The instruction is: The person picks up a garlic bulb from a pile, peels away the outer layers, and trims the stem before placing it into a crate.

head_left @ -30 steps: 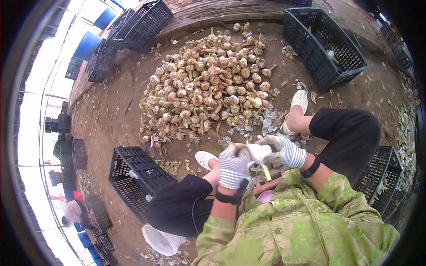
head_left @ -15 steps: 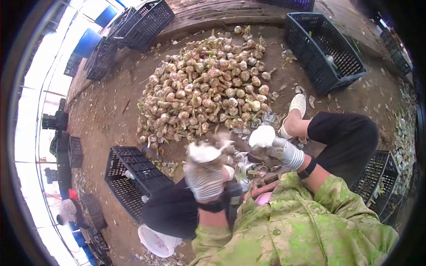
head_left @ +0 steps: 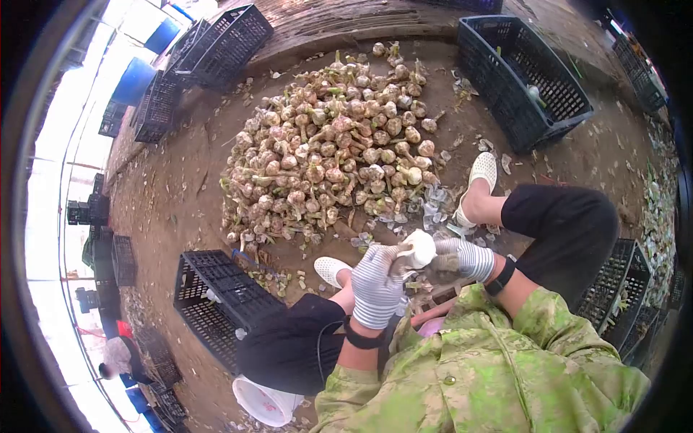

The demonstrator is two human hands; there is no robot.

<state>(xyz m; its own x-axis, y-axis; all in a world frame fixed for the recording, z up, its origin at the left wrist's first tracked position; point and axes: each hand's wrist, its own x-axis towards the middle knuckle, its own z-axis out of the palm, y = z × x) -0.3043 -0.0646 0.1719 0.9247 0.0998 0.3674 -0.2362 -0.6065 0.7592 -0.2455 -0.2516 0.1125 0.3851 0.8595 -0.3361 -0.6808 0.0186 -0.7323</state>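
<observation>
A white, peeled-looking garlic bulb (head_left: pixel 421 248) is between my two gloved hands, above the ground in front of my lap. My left hand (head_left: pixel 379 280), in a grey-and-white striped glove, has its fingers closed on the bulb's left side. From the right, my right hand (head_left: pixel 462 260) in a matching glove with darkened fingertips closes against the same bulb. Its fingertips are partly hidden, so any small tool there cannot be made out. Just beyond my hands lies a big heap of unpeeled garlic (head_left: pixel 328 148), stems attached.
Black crates stand at the lower left (head_left: pixel 224 303), upper right (head_left: pixel 523 79) and right side (head_left: pixel 613 289). A white bucket (head_left: pixel 267 400) is beside my left leg. Loose skins (head_left: pixel 433 206) litter the dirt floor. Another person (head_left: pixel 123 361) is far left.
My left hand, blurred and farther left before, has moved right to meet my right hand. The white bulb at my right hand now sits lower, between both hands.
</observation>
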